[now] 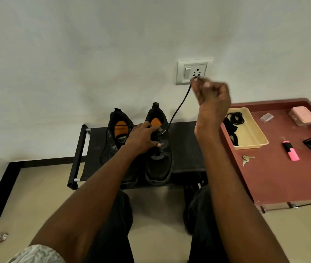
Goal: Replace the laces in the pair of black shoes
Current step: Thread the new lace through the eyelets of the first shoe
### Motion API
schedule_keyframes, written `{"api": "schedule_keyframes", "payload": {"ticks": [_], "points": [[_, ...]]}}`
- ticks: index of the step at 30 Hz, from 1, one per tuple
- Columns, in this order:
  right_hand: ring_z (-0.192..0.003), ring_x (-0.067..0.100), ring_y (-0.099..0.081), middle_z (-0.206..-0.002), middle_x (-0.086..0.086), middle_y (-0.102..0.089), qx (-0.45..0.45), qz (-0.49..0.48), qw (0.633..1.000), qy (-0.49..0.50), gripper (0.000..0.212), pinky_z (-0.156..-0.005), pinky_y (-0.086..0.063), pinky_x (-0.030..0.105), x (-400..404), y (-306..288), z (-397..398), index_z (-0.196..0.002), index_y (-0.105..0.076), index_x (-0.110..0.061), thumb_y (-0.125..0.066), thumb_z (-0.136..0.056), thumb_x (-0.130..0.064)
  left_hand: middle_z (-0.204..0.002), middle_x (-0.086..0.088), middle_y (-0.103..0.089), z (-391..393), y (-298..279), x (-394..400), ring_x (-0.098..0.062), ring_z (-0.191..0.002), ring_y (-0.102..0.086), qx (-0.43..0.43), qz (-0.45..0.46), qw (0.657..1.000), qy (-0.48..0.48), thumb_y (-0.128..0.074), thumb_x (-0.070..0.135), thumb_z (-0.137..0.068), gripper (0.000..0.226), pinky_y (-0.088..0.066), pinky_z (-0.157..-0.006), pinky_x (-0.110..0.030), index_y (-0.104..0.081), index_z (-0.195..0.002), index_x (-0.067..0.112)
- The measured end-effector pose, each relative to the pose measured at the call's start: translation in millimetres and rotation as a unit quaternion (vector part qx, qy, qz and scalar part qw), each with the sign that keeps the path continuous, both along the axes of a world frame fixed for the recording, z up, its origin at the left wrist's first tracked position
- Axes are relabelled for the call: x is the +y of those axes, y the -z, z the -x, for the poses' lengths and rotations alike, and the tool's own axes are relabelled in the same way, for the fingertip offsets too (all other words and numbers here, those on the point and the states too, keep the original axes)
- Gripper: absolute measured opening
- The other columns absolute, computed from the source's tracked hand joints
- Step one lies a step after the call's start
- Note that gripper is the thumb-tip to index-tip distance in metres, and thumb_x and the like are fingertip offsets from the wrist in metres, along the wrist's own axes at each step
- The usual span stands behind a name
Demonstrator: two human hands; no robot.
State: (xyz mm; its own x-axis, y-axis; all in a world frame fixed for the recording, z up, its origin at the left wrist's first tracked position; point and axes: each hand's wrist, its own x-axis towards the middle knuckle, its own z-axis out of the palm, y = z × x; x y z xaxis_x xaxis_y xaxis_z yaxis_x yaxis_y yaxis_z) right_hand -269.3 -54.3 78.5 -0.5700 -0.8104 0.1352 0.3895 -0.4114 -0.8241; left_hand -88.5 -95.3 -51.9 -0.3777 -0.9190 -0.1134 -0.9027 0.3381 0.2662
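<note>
Two black shoes stand side by side on a low black rack just in front of the person's knees, toes toward the person: the left shoe and the right shoe, each showing an orange insole. Two hands are at work. The left hand rests on the right shoe, fingers spread over its tongue and opening, the thumb lying toward the eyelets; the fingers look loosely bent rather than clamped on anything. The right hand is raised above the rack, its fingertips pinched together on the tip of one black lace, which runs taut down to the upper eyelets of the right shoe. A second thin black cord loops across the left shoe and down its outer side. To the right, a reddish-brown table holds one cream tray with a tangle of black laces in it; beside the tray lie one bunch of keys, one pink highlighter, one pink case, one small clear packet and a dark object at the edge that is too cut off to tell. The floor is beige tile with a black skirting, and one crumpled scrap lies on it at the left. Behind stands a plain pale wall with one switch-and-socket plate.
</note>
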Motion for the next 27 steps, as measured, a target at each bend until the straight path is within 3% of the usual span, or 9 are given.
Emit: {"api": "schedule_keyframes", "payload": {"ticks": [2,5,8,12,13,16,22,25,27], "points": [[-0.107,0.026,-0.067,-0.114,0.011,-0.066,0.185,-0.182,0.966,0.022,0.016,-0.097,-0.054,0.038,-2,43,-10,-0.106,-0.054,-0.01,-0.056,-0.094,-0.001,-0.144,-0.003,-0.04,1,-1,-1,-0.031,-0.132,-0.039,0.006,0.002,1.0,0.001,-0.07,0.054,-0.085,0.074,-0.03,-0.114,-0.045,-0.04,-0.149,0.032],[-0.134,0.029,-0.044,-0.144,0.014,-0.045,0.465,-0.326,0.818,-0.092,0.066,-0.109,-0.043,0.04,-3,104,-16,-0.144,-0.038,-0.007,-0.06,-0.082,0.002,-0.144,-0.004,-0.04,1,0,0,-0.031,-0.132,-0.039,-0.004,0.009,1.0,-0.001,-0.07,0.052,-0.086,0.075,-0.031,-0.113,-0.045,-0.038,-0.15,0.031],[-0.127,0.034,-0.048,-0.13,0.015,-0.056,0.622,-0.319,0.692,-0.182,0.051,-0.105,-0.04,0.046,-7,131,-24,-0.132,-0.051,-0.009,-0.069,-0.085,-0.014,-0.144,-0.005,-0.039,2,1,2,-0.031,-0.131,-0.039,-0.002,0.005,1.0,0.002,-0.068,0.047,-0.089,0.071,-0.031,-0.112,-0.045,-0.037,-0.151,0.031],[-0.115,0.033,-0.055,-0.113,0.011,-0.065,0.663,-0.358,0.634,-0.174,0.021,-0.102,-0.034,0.046,-10,144,-27,-0.112,-0.064,-0.014,-0.058,-0.096,-0.025,-0.144,-0.004,-0.04,1,1,1,-0.032,-0.131,-0.04,-0.003,0.001,1.0,0.002,-0.067,0.046,-0.089,0.07,-0.031,-0.113,-0.046,-0.038,-0.15,0.031],[-0.109,0.033,-0.057,-0.109,0.011,-0.066,0.648,-0.364,0.645,-0.174,0.018,-0.099,-0.036,0.045,-10,142,-27,-0.107,-0.065,-0.014,-0.055,-0.096,-0.023,-0.144,-0.004,-0.04,0,1,1,-0.032,-0.131,-0.04,-0.003,0.002,1.0,0.0,-0.068,0.047,-0.088,0.07,-0.031,-0.113,-0.046,-0.038,-0.15,0.031],[-0.089,0.027,-0.061,-0.101,0.01,-0.066,0.502,-0.37,0.765,-0.163,0.016,-0.079,-0.05,0.04,-11,125,-23,-0.099,-0.061,-0.012,-0.046,-0.095,-0.016,-0.144,-0.004,-0.04,3,1,2,-0.032,-0.132,-0.039,-0.005,0.001,1.0,0.002,-0.068,0.051,-0.087,0.073,-0.03,-0.114,-0.047,-0.037,-0.15,0.031],[-0.064,0.015,-0.055,-0.079,0.001,-0.057,0.297,-0.235,0.923,-0.071,0.018,-0.059,-0.043,0.027,-13,43,-13,-0.084,-0.052,-0.016,-0.045,-0.1,-0.015,-0.147,-0.003,-0.039,0,1,4,-0.032,-0.133,-0.04,0.013,0.002,1.0,-0.014,-0.07,0.055,-0.085,0.077,-0.029,-0.114,-0.047,-0.038,-0.151,0.031],[-0.056,0.013,-0.037,-0.07,0.002,-0.042,0.194,-0.144,0.968,-0.06,0.023,-0.047,-0.032,0.021,-7,-3,-4,-0.075,-0.044,-0.013,-0.046,-0.096,-0.005,-0.15,-0.003,-0.037,2,0,5,-0.032,-0.136,-0.038,0.01,-0.006,1.0,-0.019,-0.07,0.052,-0.085,0.077,-0.029,-0.116,-0.048,-0.037,-0.151,0.031],[-0.055,0.012,-0.03,-0.068,0.003,-0.039,0.172,-0.114,0.976,-0.071,0.027,-0.046,-0.026,0.022,-4,-16,-5,-0.07,-0.041,-0.013,-0.047,-0.093,0.0,-0.152,-0.003,-0.036,5,-2,4,-0.032,-0.138,-0.037,0.005,-0.013,1.0,-0.023,-0.07,0.051,-0.086,0.076,-0.029,-0.116,-0.049,-0.037,-0.151,0.031]]}}
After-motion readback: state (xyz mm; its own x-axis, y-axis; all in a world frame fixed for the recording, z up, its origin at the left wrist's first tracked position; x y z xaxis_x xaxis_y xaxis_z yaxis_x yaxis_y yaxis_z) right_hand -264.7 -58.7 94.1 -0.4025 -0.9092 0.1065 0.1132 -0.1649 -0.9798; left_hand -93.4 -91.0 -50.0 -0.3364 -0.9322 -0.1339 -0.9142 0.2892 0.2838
